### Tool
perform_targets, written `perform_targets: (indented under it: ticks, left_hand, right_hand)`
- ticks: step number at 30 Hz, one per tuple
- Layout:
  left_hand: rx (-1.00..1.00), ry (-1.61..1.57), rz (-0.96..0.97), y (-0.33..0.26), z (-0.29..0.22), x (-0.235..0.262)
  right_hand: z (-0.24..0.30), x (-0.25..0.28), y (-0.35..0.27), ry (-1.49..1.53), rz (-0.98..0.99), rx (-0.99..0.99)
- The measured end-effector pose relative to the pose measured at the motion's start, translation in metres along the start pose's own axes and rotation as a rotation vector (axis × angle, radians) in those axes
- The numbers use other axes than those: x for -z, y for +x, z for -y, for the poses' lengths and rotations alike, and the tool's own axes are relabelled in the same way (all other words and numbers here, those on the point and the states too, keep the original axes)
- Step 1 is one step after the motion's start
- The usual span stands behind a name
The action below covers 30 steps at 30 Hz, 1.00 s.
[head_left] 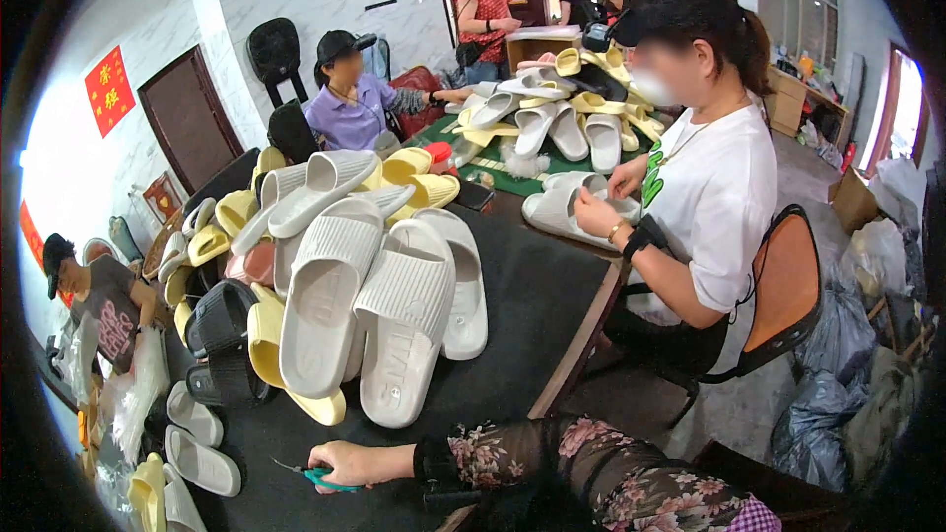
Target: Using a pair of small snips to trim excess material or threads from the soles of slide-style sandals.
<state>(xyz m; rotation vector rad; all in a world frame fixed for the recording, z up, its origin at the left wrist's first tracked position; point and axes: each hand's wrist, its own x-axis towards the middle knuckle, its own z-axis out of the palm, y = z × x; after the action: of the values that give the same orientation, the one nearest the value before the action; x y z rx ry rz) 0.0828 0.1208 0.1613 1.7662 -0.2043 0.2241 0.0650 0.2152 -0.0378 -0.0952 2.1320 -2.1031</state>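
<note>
Right hand (357, 463) gripped snips (312, 475), seemingly light, stiff, best held by teal handles (327, 481); slippers (398, 374) lay beyond; left hand unseen.

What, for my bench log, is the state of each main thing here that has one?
Right hand: closed
Green-handled tool: gripped; open or shut, cannot tell
Large grey slippers: piled, insoles up
Brown door: shut
Orange-backed chair: occupied by person in white

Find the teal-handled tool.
In the head view, the teal-handled tool is in the right hand at lower left of centre, just below the big slipper pile.
</note>
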Motion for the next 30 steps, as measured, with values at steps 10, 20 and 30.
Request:
perform_targets:
  ticks: [10, 20, 30]
  left_hand:
    - [-0.18, 0.284, -0.006, -0.019, -0.001, -0.003]
    - [-0.339, 0.605, -0.135, -0.012, -0.009, -0.013]
    - [-0.215, 1.053, -0.849, 0.008, -0.031, -0.129]
  right_hand:
    - [0.001, 0.001, -0.001, 0.009, 0.016, -0.049]
    - [0.008, 0.001, -0.007, -0.012, 0.037, -0.069]
    - [0.024, -0.007, -0.006, -0.089, -0.02, -0.064]
